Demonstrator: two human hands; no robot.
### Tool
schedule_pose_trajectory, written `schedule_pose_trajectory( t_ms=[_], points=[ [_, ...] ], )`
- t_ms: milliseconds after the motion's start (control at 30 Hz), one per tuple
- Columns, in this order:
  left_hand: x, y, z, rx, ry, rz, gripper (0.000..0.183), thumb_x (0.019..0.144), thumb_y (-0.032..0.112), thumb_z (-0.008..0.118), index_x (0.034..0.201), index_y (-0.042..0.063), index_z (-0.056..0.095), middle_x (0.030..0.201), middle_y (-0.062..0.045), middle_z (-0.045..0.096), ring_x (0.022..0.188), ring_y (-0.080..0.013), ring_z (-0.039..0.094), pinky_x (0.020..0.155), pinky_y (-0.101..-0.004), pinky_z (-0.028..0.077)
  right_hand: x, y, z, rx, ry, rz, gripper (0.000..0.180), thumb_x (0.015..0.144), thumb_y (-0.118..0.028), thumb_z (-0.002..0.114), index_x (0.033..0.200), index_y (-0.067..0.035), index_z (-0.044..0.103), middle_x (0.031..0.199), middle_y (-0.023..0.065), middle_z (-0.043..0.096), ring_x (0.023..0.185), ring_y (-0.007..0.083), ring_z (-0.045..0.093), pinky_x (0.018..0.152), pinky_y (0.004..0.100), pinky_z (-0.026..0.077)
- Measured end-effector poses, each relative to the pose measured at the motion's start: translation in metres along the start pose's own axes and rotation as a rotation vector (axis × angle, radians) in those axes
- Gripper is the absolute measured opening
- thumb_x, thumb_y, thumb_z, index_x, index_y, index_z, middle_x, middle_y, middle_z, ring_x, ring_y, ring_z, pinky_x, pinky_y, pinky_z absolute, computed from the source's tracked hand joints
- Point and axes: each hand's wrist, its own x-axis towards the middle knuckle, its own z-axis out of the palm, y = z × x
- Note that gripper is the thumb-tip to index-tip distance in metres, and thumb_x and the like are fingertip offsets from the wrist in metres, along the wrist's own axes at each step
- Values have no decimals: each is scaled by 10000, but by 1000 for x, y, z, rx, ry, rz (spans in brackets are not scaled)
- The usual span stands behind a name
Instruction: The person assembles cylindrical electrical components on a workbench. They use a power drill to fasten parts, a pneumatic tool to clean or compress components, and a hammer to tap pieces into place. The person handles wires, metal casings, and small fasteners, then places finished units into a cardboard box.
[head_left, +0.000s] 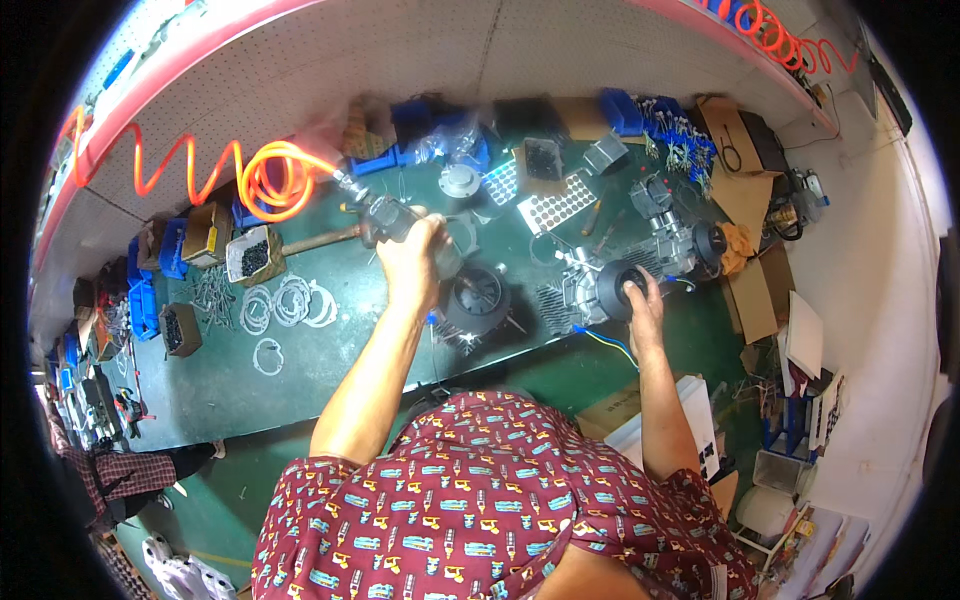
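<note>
My left hand (412, 259) is wrapped around a pneumatic tool (390, 216), fed by an orange coiled air hose (277, 180). Below the tool a metal unit with a dark fan wheel (476, 296) sits on the green bench top (352, 375). My right hand (646, 304) grips the black round end (616, 291) of a finned cast-metal unit (574, 289), from which blue and yellow wires (607, 341) trail over the bench edge. Behind it, to the right, stands another similar metal unit (671, 244). A wooden-handled hammer (322, 240) lies left of my left hand.
Thin ring gaskets (292, 300), long screws (211, 296) and a box of small black parts (255, 257) occupy the left side. Sheets of round stickers (556, 202) and blue bins (621, 112) are farther back. Cardboard (742, 300) borders the right. Another person's plaid sleeve (135, 474) appears far left.
</note>
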Motion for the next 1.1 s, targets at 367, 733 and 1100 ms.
schedule_pose_trajectory(
  t_ms=[367, 733, 1100],
  points=[
    [-48, 18, 10, 148, 0, 88, 199, 834, 100, 725, 975, 13, 616, 776, -65, 654, 666, -149, 627, 617, -298, 507, 6, -3, 8, -30, -70, -18, 546, 923, -159, 664, 1408, 15, 486, 1323, 128, 559, 1182, 199, 560, 1031, 323, 448],
    [6, 146, -5, 435, -135, 208, 193, 799, 146, 750, 913, 25, 653, 751, -53, 656, 643, -142, 623, 622, -294, 502, -5, -11, 33, -71, -106, -17, 557, 913, -154, 671, 1407, 14, 475, 1299, 117, 576, 1165, 197, 563, 1028, 328, 449],
    [44, 130, -17, 78, -94, 131, 236, 832, 89, 663, 1034, 6, 573, 873, -107, 644, 733, -182, 614, 697, -347, 557, -10, -7, 24, -95, -122, -2, 576, 918, -186, 654, 1430, -1, 467, 1367, 131, 521, 1225, 219, 520, 1072, 342, 406]
  ],
)
